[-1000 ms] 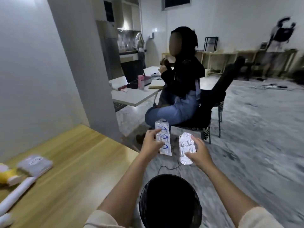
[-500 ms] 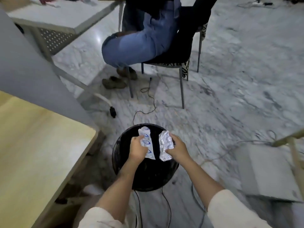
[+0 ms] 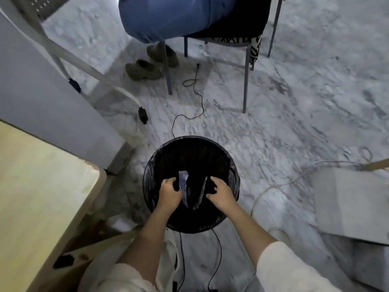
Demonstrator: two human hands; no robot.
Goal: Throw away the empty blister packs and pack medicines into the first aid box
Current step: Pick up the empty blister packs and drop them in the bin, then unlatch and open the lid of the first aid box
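Both of my hands hover over the mouth of a round black bin [image 3: 212, 150] lined with a black bag, on the floor in front of me. My left hand [image 3: 169, 193] has its fingers loosely curled and apart. A blister pack with blue print [image 3: 183, 186] tilts just off its fingertips, dim inside the bin. My right hand [image 3: 221, 193] has its fingers spread. A silver foil blister pack [image 3: 201, 193] shows edge-on a little to its left, clear of the fingers. The two packs lean towards each other at their lower ends. No first aid box is in view.
A pale wooden table [image 3: 37, 186] fills the lower left. A seated person in jeans [image 3: 168, 15] is on a chair [image 3: 245, 66] ahead, with shoes [image 3: 145, 69] beneath. Thin cables [image 3: 197, 95] cross the marble floor. A grey box [image 3: 351, 203] lies at right.
My view has tipped down from the room to the bin. Both hands lowered the two blister packs to the bin mouth and loosened; the packs now sit darker and lower, off my fingers.
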